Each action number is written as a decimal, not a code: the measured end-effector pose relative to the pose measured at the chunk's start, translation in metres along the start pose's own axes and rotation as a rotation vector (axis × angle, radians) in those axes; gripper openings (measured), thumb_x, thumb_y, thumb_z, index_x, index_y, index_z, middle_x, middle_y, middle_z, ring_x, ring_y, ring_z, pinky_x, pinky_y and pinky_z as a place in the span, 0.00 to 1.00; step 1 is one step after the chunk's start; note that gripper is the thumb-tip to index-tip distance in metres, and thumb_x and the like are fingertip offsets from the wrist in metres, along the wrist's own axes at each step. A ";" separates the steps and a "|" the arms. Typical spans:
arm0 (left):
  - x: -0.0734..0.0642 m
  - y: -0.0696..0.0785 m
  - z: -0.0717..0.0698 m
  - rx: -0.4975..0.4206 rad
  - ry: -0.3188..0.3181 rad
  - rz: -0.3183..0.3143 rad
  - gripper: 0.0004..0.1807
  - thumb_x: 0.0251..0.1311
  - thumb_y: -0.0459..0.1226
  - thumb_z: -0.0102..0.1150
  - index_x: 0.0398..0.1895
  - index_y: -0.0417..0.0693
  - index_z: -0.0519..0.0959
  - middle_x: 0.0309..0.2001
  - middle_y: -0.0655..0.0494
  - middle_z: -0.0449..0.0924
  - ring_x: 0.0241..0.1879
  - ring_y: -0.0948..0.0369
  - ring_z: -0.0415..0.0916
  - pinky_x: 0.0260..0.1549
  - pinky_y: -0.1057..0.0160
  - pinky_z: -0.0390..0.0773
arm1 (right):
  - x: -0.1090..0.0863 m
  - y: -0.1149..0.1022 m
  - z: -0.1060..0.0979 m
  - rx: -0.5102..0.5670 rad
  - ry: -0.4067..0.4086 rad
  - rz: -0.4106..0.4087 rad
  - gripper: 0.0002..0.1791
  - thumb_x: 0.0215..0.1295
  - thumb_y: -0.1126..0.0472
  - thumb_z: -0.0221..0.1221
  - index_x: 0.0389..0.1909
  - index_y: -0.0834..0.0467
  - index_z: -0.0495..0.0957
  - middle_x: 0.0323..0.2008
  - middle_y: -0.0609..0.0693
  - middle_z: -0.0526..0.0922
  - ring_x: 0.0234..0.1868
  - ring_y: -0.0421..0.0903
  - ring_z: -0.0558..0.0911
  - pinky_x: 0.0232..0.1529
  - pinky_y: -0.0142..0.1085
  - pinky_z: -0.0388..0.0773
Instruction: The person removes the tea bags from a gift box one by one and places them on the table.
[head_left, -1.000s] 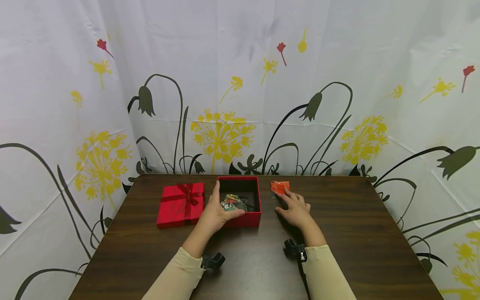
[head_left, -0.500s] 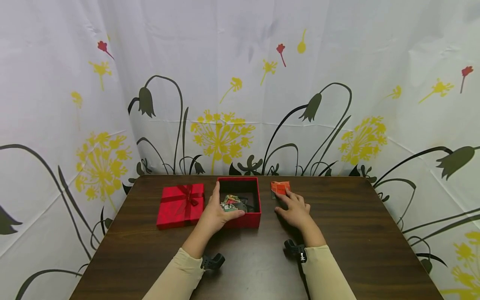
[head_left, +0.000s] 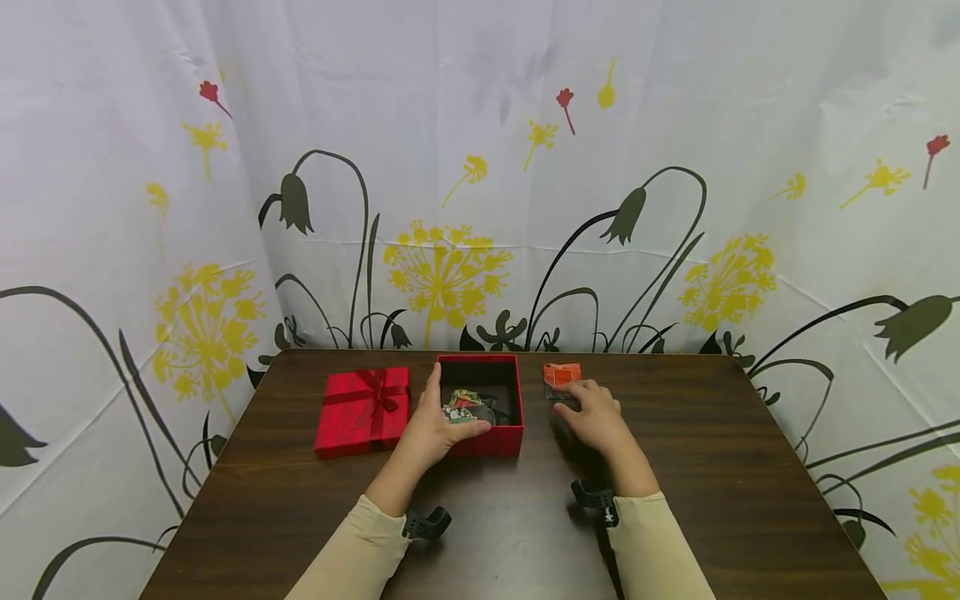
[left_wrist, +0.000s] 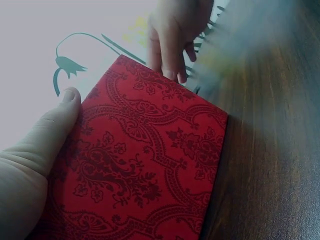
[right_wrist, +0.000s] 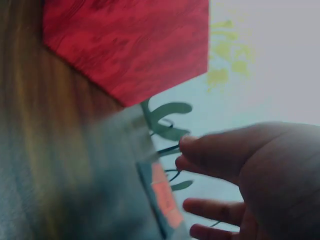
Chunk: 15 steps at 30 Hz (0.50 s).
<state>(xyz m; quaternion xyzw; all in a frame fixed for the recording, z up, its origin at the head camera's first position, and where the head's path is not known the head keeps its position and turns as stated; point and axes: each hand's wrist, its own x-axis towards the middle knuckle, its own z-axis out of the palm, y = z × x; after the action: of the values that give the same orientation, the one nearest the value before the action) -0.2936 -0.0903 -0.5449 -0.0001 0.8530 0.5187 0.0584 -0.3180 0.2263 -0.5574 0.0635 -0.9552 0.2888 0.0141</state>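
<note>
In the head view a red gift box [head_left: 516,392] stands on the table without its lid, its dark inside holding small printed items [head_left: 468,407]. My left hand [head_left: 431,427] rests at its near left corner, index finger straight along the left side and thumb lying along the front rim; the other fingers are hidden. Right of the box lies a small flat orange-and-grey packet [head_left: 561,374]. My right hand [head_left: 596,421] hovers at the packet's near edge, overlapping it. In the right wrist view the right fingers [right_wrist: 215,150] are bent with nothing seen between them, the packet beyond them.
A red lid [head_left: 363,408] with a dark red ribbon bow lies left of the box. The brown wooden table [head_left: 705,467] ends at a white curtain [head_left: 480,192] with printed flowers. Each wrist wears a black camera mount [head_left: 427,523].
My right fingertips have drawn back slightly toward me over the packet, uncovering more of its orange face. The left hand, box and lid stay where they were.
</note>
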 end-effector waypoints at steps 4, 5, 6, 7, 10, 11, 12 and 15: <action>0.000 0.001 0.000 -0.010 -0.004 0.004 0.78 0.49 0.54 0.88 0.92 0.61 0.37 0.87 0.36 0.49 0.84 0.34 0.55 0.76 0.26 0.63 | -0.003 -0.012 -0.014 0.036 0.056 -0.006 0.17 0.76 0.57 0.67 0.61 0.56 0.86 0.57 0.62 0.84 0.57 0.62 0.82 0.60 0.61 0.75; 0.000 0.001 0.000 -0.017 -0.006 0.005 0.78 0.50 0.54 0.88 0.92 0.61 0.37 0.88 0.36 0.48 0.84 0.34 0.54 0.76 0.26 0.63 | -0.004 -0.015 -0.018 0.050 0.067 -0.002 0.16 0.76 0.57 0.67 0.60 0.57 0.87 0.55 0.62 0.84 0.54 0.60 0.82 0.58 0.58 0.77; 0.001 0.001 0.000 -0.023 -0.007 0.005 0.78 0.50 0.53 0.88 0.92 0.61 0.37 0.88 0.36 0.47 0.84 0.34 0.54 0.76 0.26 0.62 | -0.005 -0.019 -0.021 0.063 0.074 -0.002 0.15 0.76 0.58 0.67 0.59 0.58 0.87 0.53 0.61 0.84 0.52 0.59 0.82 0.56 0.57 0.78; 0.001 0.001 0.000 -0.026 -0.008 0.005 0.78 0.50 0.53 0.88 0.92 0.61 0.36 0.88 0.36 0.47 0.84 0.34 0.53 0.76 0.26 0.62 | -0.007 -0.022 -0.025 0.075 0.079 -0.004 0.14 0.76 0.59 0.67 0.58 0.58 0.87 0.52 0.60 0.84 0.50 0.58 0.82 0.54 0.55 0.78; 0.001 0.000 0.001 -0.030 -0.006 0.003 0.78 0.50 0.52 0.88 0.92 0.61 0.36 0.88 0.36 0.47 0.85 0.34 0.53 0.77 0.27 0.62 | -0.012 -0.033 -0.034 0.103 0.093 -0.019 0.13 0.77 0.60 0.66 0.57 0.59 0.86 0.51 0.59 0.85 0.51 0.59 0.84 0.55 0.55 0.79; 0.001 0.000 0.001 -0.029 -0.004 0.003 0.78 0.50 0.52 0.88 0.92 0.61 0.36 0.88 0.36 0.47 0.84 0.34 0.53 0.77 0.27 0.62 | -0.013 -0.037 -0.037 0.113 0.096 -0.027 0.13 0.77 0.60 0.66 0.57 0.59 0.86 0.51 0.59 0.85 0.53 0.59 0.85 0.56 0.55 0.80; 0.001 -0.001 0.001 -0.027 -0.003 0.003 0.78 0.50 0.52 0.88 0.92 0.61 0.36 0.88 0.36 0.47 0.84 0.34 0.53 0.77 0.27 0.62 | -0.015 -0.042 -0.039 0.125 0.098 -0.037 0.13 0.77 0.60 0.66 0.57 0.60 0.86 0.51 0.58 0.85 0.55 0.59 0.85 0.57 0.56 0.80; 0.001 -0.001 0.000 -0.034 -0.002 0.006 0.79 0.49 0.53 0.89 0.92 0.61 0.37 0.88 0.35 0.48 0.84 0.34 0.54 0.77 0.27 0.62 | -0.021 -0.057 -0.046 0.171 0.102 -0.067 0.13 0.77 0.60 0.67 0.57 0.59 0.86 0.51 0.56 0.86 0.56 0.57 0.86 0.58 0.55 0.81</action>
<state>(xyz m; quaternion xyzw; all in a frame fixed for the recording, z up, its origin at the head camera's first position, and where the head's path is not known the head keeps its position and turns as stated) -0.2941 -0.0909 -0.5459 0.0019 0.8439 0.5334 0.0577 -0.2898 0.2074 -0.4890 0.0815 -0.9224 0.3716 0.0671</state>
